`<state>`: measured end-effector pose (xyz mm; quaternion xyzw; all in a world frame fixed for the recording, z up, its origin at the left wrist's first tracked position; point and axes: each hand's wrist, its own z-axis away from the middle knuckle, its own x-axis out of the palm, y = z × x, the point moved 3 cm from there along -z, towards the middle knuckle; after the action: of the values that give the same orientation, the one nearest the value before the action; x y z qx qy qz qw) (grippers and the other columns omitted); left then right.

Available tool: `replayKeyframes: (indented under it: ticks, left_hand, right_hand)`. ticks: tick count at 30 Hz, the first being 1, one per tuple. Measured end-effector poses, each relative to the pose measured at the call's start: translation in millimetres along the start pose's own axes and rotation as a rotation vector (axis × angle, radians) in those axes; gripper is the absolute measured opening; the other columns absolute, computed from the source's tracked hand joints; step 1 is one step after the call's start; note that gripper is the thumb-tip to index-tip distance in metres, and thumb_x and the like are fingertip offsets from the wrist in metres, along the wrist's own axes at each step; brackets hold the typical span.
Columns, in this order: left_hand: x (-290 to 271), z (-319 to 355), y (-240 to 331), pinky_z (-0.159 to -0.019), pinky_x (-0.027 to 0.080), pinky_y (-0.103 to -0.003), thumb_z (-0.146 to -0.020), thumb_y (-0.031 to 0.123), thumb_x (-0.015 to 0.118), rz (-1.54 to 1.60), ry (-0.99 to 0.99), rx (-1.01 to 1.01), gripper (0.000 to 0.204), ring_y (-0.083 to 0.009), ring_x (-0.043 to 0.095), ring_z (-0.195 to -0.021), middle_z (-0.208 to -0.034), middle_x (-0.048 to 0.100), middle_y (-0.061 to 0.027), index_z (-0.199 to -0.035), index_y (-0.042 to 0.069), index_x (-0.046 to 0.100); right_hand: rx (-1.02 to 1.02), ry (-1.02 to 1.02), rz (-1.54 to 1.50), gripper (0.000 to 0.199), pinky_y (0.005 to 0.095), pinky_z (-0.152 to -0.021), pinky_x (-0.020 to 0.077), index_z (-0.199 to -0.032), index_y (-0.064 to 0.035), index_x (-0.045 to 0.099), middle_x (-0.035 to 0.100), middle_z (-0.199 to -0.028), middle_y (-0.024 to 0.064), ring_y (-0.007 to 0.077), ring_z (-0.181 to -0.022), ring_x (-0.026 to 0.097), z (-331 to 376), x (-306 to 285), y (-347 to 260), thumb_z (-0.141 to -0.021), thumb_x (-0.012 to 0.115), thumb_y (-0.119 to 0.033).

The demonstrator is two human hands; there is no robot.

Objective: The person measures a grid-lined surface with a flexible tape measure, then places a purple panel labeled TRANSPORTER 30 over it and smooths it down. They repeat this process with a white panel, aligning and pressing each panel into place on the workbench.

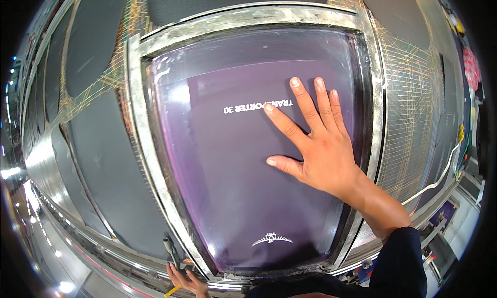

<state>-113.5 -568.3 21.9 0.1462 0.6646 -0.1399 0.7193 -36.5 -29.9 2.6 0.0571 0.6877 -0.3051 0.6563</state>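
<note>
A metal-framed printing screen fills the middle, its purple, shiny mesh bearing white lettering and a small white arched emblem near the lower edge. My right hand lies over the mesh's right half, palm down and fingers spread, partly covering the lettering. At the screen's lower left corner is my left hand, low in the picture, with its visible fingers apart. Just beyond those fingertips sits a small dark handle-like part beside the frame. A thin yellow stick shows by the left hand; whether it is held is unclear.
Dark grey cut panels lie on the long table on both sides and beyond the screen. Tangled yellowish lines cover the table surface between them. A white cord runs along the right. Metal rails edge the near side.
</note>
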Motion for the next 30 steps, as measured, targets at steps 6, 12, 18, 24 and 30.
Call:
replayKeyframes:
  ticks: [6,12,18,24,30]
  left_hand:
    - [1,15,-18,-0.109,0.026,-0.052,-0.102,0.039,0.046,0.007,0.071,0.008,0.059,-0.0416,0.041,-0.135,-0.150,0.042,-0.0253,-0.150,0.004,0.043]
    - [1,14,-14,-0.106,0.028,-0.051,-0.098,0.025,0.054,0.083,0.241,0.082,0.051,-0.0397,0.042,-0.134,-0.149,0.042,-0.0239,-0.145,0.005,0.049]
    - [-12,20,-3,-0.098,0.035,-0.047,-0.089,0.007,0.064,0.075,0.322,0.212,0.039,-0.0352,0.051,-0.119,-0.132,0.054,-0.0189,-0.128,0.007,0.064]
    - [-12,17,28,-0.079,0.046,-0.044,-0.095,0.017,0.062,0.528,-0.055,0.174,0.033,-0.0346,0.058,-0.090,-0.101,0.060,-0.0179,-0.124,0.002,0.062]
    - [-12,18,49,-0.079,0.046,-0.054,-0.097,0.037,0.059,0.397,-0.130,0.206,0.053,-0.0496,0.062,-0.093,-0.101,0.066,-0.0307,-0.133,-0.001,0.050]
  right_hand:
    - [-0.038,0.028,0.137,0.072,0.0598,-0.119,0.0189,-0.153,-0.0301,0.042,0.022,-0.162,0.0219,0.0509,-0.146,0.021,6,1,-6,-0.090,0.058,-0.063]
    - [-0.034,0.056,0.178,0.068,0.0585,-0.120,0.0172,-0.154,-0.0279,0.039,0.020,-0.162,0.0222,0.0496,-0.147,0.019,12,3,-16,-0.096,0.051,-0.060]
    - [-0.035,-0.004,0.003,0.063,0.0566,-0.121,0.0166,-0.154,-0.0180,0.037,0.025,-0.161,0.0223,0.0442,-0.149,0.020,107,-1,-33,-0.098,0.059,-0.038]
    - [0.495,0.259,-0.012,0.080,0.0543,-0.121,0.0090,-0.155,-0.0037,0.028,0.024,-0.160,0.0260,0.0448,-0.151,0.013,284,0,-37,-0.091,0.066,-0.032]
    - [0.573,0.263,-0.243,0.091,0.0541,-0.122,0.0062,-0.153,0.0041,0.027,0.022,-0.160,0.0279,0.0448,-0.151,0.012,345,34,-35,-0.085,0.071,-0.038]
